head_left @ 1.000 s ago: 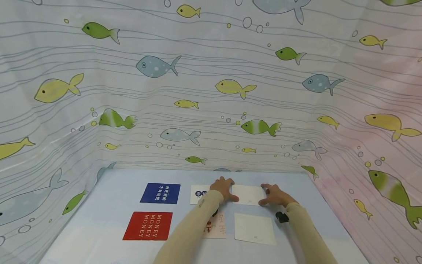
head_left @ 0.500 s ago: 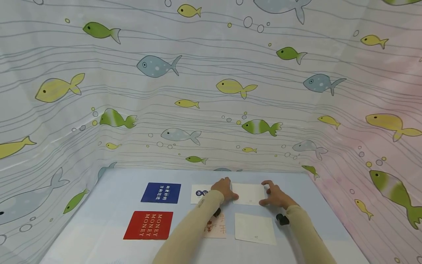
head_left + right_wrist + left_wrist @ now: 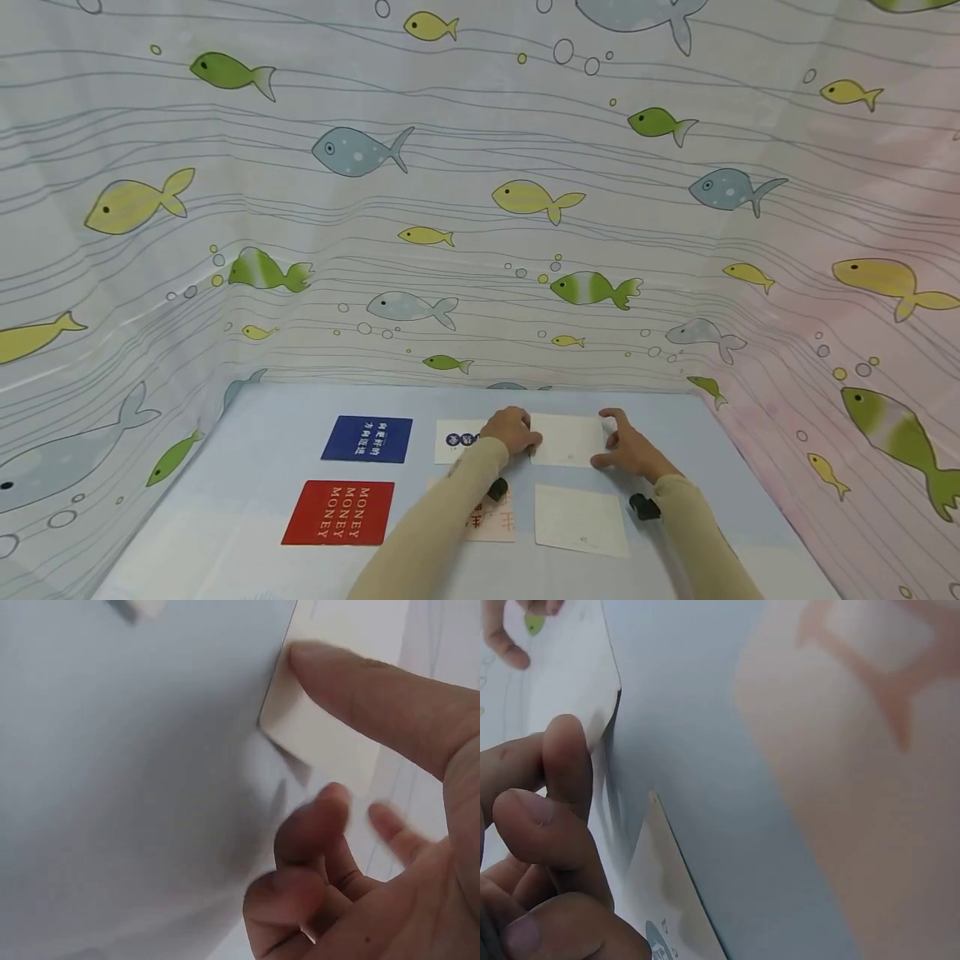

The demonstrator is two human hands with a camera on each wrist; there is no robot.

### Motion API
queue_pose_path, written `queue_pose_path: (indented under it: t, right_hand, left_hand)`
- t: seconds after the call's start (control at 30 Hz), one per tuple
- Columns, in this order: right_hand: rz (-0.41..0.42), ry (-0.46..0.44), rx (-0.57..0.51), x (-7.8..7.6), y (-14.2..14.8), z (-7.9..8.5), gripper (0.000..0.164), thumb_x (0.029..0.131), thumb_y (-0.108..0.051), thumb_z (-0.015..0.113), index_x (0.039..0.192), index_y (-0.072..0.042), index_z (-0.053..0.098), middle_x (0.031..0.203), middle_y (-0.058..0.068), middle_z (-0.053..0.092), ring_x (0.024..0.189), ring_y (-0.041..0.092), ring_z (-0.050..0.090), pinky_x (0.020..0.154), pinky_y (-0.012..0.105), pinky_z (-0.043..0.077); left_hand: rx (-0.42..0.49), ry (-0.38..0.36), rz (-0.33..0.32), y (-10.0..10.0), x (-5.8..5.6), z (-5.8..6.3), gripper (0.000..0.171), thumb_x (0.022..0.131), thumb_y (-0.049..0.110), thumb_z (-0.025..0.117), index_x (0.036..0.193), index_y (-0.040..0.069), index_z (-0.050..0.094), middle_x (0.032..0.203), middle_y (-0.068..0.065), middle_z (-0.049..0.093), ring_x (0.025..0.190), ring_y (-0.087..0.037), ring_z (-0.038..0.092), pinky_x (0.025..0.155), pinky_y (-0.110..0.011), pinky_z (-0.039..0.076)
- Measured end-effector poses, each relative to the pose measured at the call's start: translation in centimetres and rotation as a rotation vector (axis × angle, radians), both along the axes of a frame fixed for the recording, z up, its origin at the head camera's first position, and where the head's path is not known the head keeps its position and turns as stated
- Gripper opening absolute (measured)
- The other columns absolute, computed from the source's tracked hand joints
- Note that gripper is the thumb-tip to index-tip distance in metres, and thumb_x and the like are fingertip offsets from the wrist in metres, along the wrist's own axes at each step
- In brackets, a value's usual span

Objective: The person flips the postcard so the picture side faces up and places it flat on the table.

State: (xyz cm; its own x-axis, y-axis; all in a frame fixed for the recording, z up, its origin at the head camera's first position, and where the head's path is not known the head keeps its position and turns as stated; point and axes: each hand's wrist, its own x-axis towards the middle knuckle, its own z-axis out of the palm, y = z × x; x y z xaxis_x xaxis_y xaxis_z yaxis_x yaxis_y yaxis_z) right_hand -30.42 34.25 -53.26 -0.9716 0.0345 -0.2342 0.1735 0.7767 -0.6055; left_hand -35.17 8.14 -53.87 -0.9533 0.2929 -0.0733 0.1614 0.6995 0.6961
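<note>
A blank white card (image 3: pixel 567 439) lies in the back row between my two hands, a tiny mark near its front edge. My left hand (image 3: pixel 512 431) pinches its left edge; the other fingers are curled in the left wrist view. At the right edge my right hand (image 3: pixel 632 448) spreads thumb and index finger to the two corners. The right wrist view shows a straight digit touching the card's face (image 3: pixel 334 742) and a gap of shadow under its corner. A white card with dark blue round emblems (image 3: pixel 450 443) is partly hidden behind my left hand.
A second white card (image 3: pixel 580 521) lies in front. A pale pink card with red characters (image 3: pixel 497 521) is partly covered by my left sleeve. Farther left are a blue card (image 3: pixel 367 439) and a red MONEY card (image 3: pixel 337 512). A fish-patterned curtain (image 3: pixel 480 167) surrounds the light blue table (image 3: pixel 232 467).
My left fingers have drawn in and curled onto the card's left edge. The card has shifted slightly, its far edge a little higher in view. My right hand has barely moved.
</note>
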Motion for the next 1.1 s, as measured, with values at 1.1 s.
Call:
queue_pose_path:
  t: [1.1]
  right_hand:
    - [-0.191, 0.023, -0.185, 0.5, -0.8, 0.3, 0.033, 0.098, -0.034, 0.062, 0.107, -0.002, 0.067, 0.086, 0.001, 0.071, 0.09, 0.022, 0.053, 0.077, 0.036, 0.041]
  left_hand:
    - [0.273, -0.066, -0.044, -0.8, 1.2, 0.1, 0.037, 0.092, 0.021, 0.072, 0.126, 0.007, 0.068, 0.071, 0.0, 0.073, 0.054, -0.014, 0.06, 0.06, -0.025, 0.044]
